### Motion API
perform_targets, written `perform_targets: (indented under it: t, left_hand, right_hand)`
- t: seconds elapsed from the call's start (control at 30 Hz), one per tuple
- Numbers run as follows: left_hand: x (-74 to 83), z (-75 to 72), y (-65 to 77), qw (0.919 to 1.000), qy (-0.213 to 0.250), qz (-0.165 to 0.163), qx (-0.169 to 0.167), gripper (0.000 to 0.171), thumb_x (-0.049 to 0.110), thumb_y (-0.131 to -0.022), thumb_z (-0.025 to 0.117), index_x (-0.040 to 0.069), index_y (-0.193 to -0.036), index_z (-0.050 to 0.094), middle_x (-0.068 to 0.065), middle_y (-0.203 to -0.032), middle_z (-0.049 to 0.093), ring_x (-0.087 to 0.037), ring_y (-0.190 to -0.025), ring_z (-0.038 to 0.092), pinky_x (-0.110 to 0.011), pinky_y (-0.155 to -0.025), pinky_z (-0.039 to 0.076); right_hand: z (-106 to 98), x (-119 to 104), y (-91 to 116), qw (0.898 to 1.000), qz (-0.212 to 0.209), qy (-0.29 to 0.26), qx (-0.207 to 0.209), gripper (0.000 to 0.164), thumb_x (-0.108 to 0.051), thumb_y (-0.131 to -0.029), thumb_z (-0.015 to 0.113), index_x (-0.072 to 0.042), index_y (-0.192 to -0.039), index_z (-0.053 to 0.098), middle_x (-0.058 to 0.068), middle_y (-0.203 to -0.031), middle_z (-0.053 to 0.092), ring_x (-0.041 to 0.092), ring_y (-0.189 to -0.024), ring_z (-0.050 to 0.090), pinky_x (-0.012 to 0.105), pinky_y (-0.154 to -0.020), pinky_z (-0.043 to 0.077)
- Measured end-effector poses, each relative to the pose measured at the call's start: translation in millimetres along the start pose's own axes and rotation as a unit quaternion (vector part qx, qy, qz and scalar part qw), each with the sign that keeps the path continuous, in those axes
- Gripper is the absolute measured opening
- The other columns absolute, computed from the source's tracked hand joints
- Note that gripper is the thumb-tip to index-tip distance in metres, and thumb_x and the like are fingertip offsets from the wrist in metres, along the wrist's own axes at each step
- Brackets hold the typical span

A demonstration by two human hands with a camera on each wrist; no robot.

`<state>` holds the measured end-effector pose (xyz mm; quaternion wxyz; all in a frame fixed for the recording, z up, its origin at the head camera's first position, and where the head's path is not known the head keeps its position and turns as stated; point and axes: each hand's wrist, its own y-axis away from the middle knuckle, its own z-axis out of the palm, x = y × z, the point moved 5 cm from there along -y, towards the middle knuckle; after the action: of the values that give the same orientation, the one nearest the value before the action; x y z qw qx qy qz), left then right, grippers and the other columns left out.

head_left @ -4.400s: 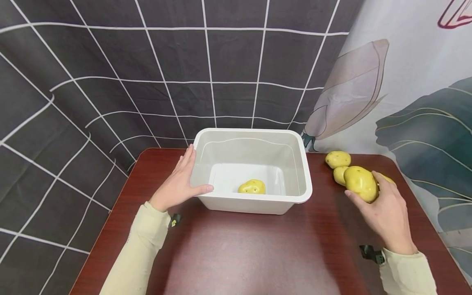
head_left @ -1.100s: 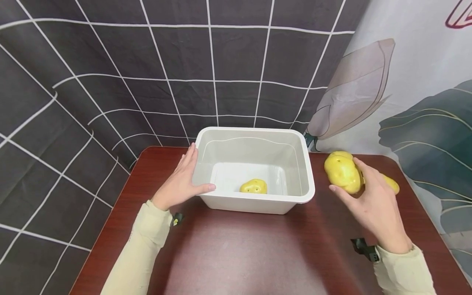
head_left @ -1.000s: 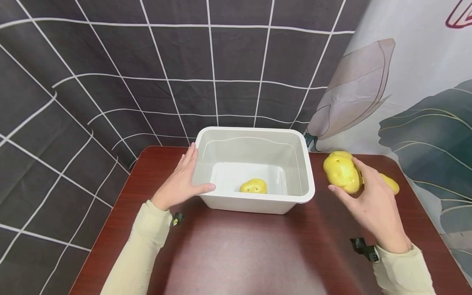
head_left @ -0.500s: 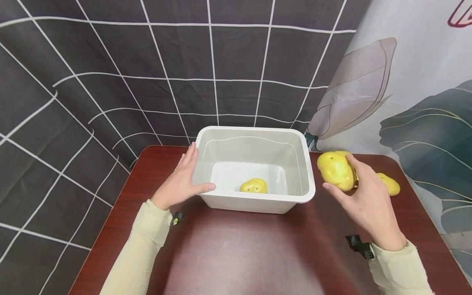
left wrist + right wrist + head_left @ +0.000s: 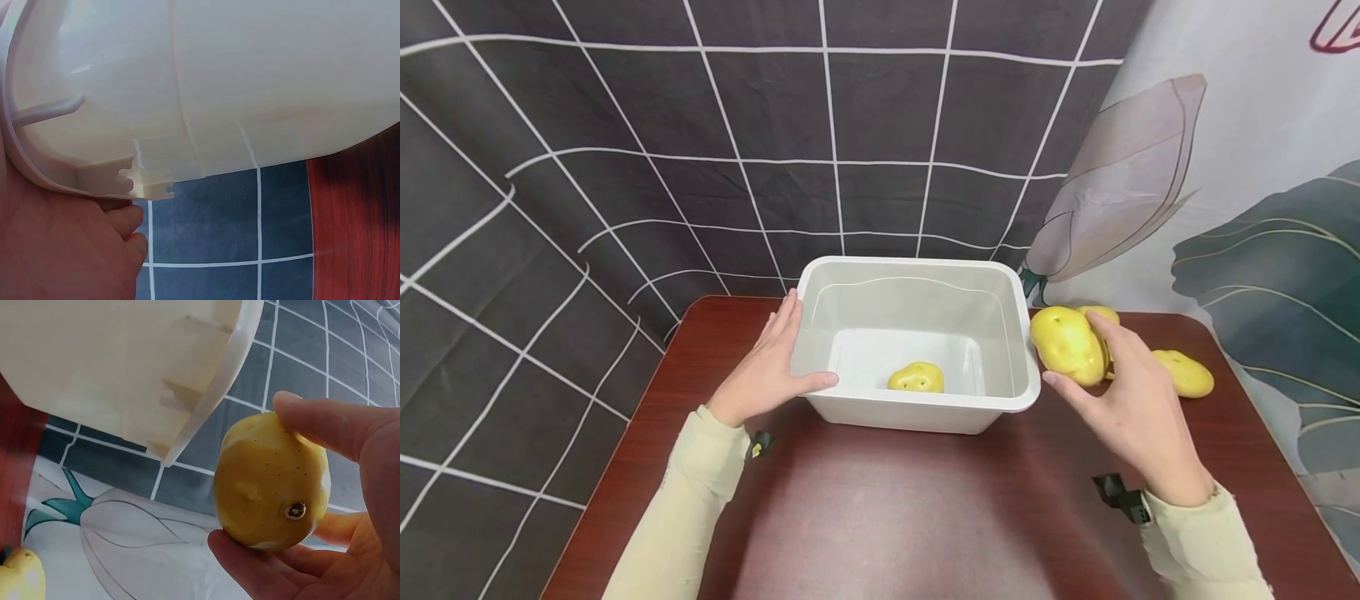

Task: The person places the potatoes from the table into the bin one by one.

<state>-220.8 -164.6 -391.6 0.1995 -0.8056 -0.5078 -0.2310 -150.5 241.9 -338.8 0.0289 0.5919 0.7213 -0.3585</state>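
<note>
Head view: we look down at a reddish-brown desk (image 5: pixel 880 500) with a white bin (image 5: pixel 917 402) at its far side. Our left hand (image 5: pixel 767 371) rests against the bin's left end, fingers straight and released, thumb spread toward the near rim. Our right hand (image 5: pixel 1131 400) grasps a potato (image 5: pixel 1070 346), yellow and lumpy, pinched between thumb and fingers; it is just beside the bin's right end, outside the rim. A second potato (image 5: pixel 916 377) lies inside the bin, near the front wall. Another potato (image 5: pixel 1183 373) sits on the desk to the right of our right hand, and one more (image 5: pixel 1101 313) shows partly behind the held one. Beyond the desk hangs a dark cloth (image 5: pixel 880 108) with white grid lines; to its right, a pale floral curtain (image 5: pixel 1247 125).
</note>
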Motion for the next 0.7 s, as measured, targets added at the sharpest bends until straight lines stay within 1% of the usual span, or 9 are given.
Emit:
perform_targets:
  t: [0.1,0.17,0.37,0.53,0.7]
  left_hand:
    - [-0.2,0.3,-0.1,1.0,0.0,0.0,0.0,0.12,0.06,-0.083,0.074,0.003,-0.16,0.002,-0.002,-0.168,-0.011,-0.023,-0.154,-0.006,-0.046,-0.125,0.004]
    - [-0.3,0.5,-0.1,1.0,0.0,-0.001,0.0,0.12,0.06,-0.083,0.074,0.003,-0.16,0.002,-0.002,-0.168,-0.011,-0.023,-0.154,-0.006,-0.046,-0.125,0.004]
    - [0.1,0.1,0.0,1.0,-0.003,0.001,0.002,0.121,0.06,-0.083,0.074,0.003,-0.16,0.002,-0.002,-0.168,-0.011,-0.023,-0.154,-0.006,-0.045,-0.125,0.004]
    - [0.0,0.2,-0.1,1.0,-0.004,0.003,0.002,0.12,0.059,-0.083,0.073,0.002,-0.16,0.002,-0.003,-0.168,-0.011,-0.026,-0.154,-0.004,-0.046,-0.125,0.004]
    - [-0.1,0.3,0.0,1.0,-0.003,0.001,0.001,0.12,0.06,-0.083,0.074,0.002,-0.16,0.002,-0.002,-0.168,-0.011,-0.024,-0.154,-0.005,-0.045,-0.125,0.004]
  right_hand:
    - [1.8,-2.5,-0.2,1.0,-0.009,-0.002,0.003,0.084,-0.016,-0.07,0.091,0.0,-0.142,0.051,0.022,-0.124,0.061,0.036,-0.099,0.054,0.043,-0.075,0.039]
    - [2.5,-4.1,-0.4,1.0,-0.012,-0.005,0.004,0.084,-0.016,-0.07,0.091,0.0,-0.142,0.051,0.021,-0.124,0.061,0.035,-0.1,0.054,0.044,-0.077,0.039]
    - [5.9,-7.6,-2.2,1.0,-0.006,-0.01,-0.004,0.085,-0.017,-0.07,0.091,-0.001,-0.143,0.051,0.02,-0.127,0.06,0.036,-0.103,0.055,0.047,-0.078,0.041]
    - [9.5,-10.9,-4.5,1.0,-0.007,-0.017,-0.015,0.083,-0.018,-0.071,0.09,-0.001,-0.143,0.051,0.022,-0.128,0.06,0.04,-0.104,0.057,0.054,-0.083,0.044]
    - [11.8,-13.5,-5.8,1.0,-0.009,-0.02,-0.021,0.083,-0.018,-0.072,0.089,-0.001,-0.144,0.05,0.022,-0.129,0.06,0.042,-0.105,0.058,0.057,-0.087,0.044]
